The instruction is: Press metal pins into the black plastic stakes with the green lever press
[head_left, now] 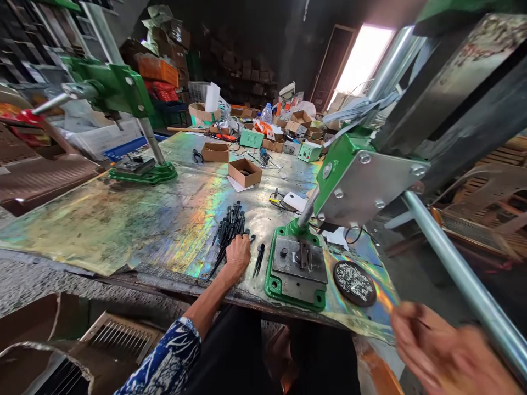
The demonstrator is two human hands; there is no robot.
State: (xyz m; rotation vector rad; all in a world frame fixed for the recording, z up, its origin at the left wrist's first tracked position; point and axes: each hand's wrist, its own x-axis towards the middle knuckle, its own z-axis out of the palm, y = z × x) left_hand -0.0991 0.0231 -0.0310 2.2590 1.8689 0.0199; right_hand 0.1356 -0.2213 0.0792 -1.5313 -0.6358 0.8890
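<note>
My left hand [239, 252] lies at the near right side of a pile of slim black pointed pieces [229, 227]. Its fingers are curled closed on a black piece, with the fingertips partly hidden. A few similar pieces [259, 260] lie apart, just right of that hand. To their right stands a green hand press [269, 280] with a steel block [290, 258] on its base. A round dark dish [354, 282] of small shiny metal parts is beside the base. My right hand [440, 345] is at the lower right, near the press's long steel lever [465, 274]; motion blurs its fingers.
A second green press [142, 173] stands at the table's left. Open cardboard boxes [245, 173], cables [280, 200] and green control boxes [309, 152] lie farther back. Large cartons [28, 323] sit below the near left edge. A plastic chair [494, 192] stands at right.
</note>
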